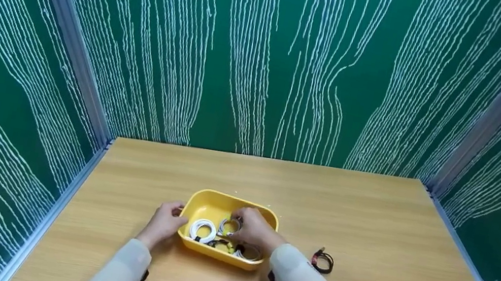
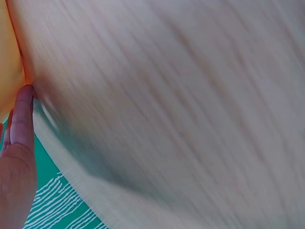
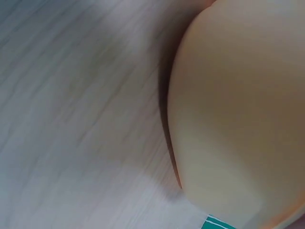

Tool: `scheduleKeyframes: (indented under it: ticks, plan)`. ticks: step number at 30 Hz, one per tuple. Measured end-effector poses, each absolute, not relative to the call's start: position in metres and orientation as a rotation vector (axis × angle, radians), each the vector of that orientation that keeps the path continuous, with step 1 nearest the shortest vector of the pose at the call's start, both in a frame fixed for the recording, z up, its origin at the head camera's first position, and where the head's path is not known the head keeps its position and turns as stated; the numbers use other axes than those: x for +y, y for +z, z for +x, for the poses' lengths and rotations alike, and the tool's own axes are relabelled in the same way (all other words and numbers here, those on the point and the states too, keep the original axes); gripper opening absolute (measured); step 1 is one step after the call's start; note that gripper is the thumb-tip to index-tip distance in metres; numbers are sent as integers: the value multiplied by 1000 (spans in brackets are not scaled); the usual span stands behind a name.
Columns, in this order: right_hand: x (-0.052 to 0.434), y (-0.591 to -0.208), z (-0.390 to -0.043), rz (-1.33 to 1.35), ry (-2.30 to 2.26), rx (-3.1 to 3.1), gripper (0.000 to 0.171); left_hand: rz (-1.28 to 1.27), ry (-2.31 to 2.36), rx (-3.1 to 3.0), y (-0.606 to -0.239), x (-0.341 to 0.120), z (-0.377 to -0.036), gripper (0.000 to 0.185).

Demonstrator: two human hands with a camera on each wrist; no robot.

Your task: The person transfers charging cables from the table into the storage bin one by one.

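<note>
A yellow plastic bin (image 1: 222, 256) stands on the table with several coiled cables in it. My left hand (image 1: 165, 221) grips its left end, thumb over the rim and fingers outside; the left wrist view shows those fingers (image 2: 21, 119) against the wall. Inside the bin, my right hand (image 1: 257, 228) pinches a grey-white coiled cable (image 1: 222, 227), its fingertips partly hidden. A white coiled cable (image 1: 204, 222) lies to the left of it. Near the front wall are a dark cable with yellow parts (image 1: 222, 244) and a grey coiled cable (image 1: 248, 257). The right wrist view shows mostly the bin's outer wall (image 3: 233, 109).
A black coiled cable (image 1: 330, 262) with a red part lies on the wooden table (image 1: 362, 206), right of the bin. Green walls (image 1: 284, 64) with white lines close off the back and both sides, with grey posts (image 1: 68, 31) at the corners.
</note>
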State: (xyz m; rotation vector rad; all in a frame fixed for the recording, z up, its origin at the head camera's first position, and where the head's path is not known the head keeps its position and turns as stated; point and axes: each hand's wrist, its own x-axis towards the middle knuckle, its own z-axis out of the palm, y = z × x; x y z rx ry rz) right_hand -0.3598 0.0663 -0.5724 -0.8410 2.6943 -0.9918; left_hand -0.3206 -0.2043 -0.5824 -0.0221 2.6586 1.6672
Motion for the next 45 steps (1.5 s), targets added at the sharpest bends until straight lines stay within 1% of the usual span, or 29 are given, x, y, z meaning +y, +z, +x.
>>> scheduleKeyframes:
  ticks: [4, 14, 17, 21, 26, 28, 33, 45]
  plan:
    - [67, -575, -358, -897, -980, 2707, 33, -11, 1682, 2653, -585, -203, -321, 40]
    - [69, -575, -356, -856, -958, 2707, 49, -8, 1672, 2661, -586, -201, -322, 36]
    - [69, -574, -354, -829, -961, 2695, 56, -5, 1673, 2661, -586, -200, -322, 37]
    - [71, -567, -351, -728, -989, 2642, 69, 3, 1673, 2657, -586, -199, -322, 37]
    - [74, -553, -349, -552, -1038, 2580, 74, 4, 1665, 2663, -584, -200, -322, 37]
    - [76, -548, -349, -548, -1025, 2595, 66, -3, 1661, 2663, -583, -200, -322, 38]
    - [83, -538, -351, -679, -1013, 2665, 43, -28, 1647, 2667, -581, -202, -322, 40]
    - [105, -522, -350, -668, -1054, 2717, 37, -39, 1646, 2664, -585, -206, -323, 39]
